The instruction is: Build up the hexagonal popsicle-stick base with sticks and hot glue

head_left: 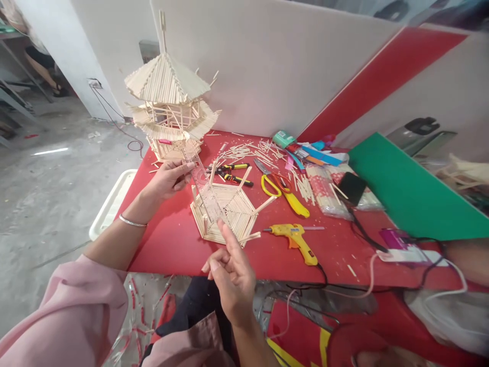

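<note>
My left hand (173, 178) pinches one end of a clear plastic ruler (208, 196). The ruler slants down across a hexagonal base of wooden sticks (239, 204), which has short stick posts standing and leaning at its corners. At the ruler's lower end is the tip of my right index finger; whether it touches cannot be made out. My right hand (233, 275) has that finger stretched out, the others loosely bent, and nothing in its grasp. Behind my left hand stands a tiered stick pagoda (168, 81) with a pointed roof.
On the red table (164, 250) lie pliers (233, 173), yellow-handled scissors (280, 191), a yellow glue gun (296, 237), loose sticks (263, 153) and bagged sticks (324, 191). Cables run to a power strip (412, 257) near another person's arm (468, 260). A green board (416, 188) leans at right.
</note>
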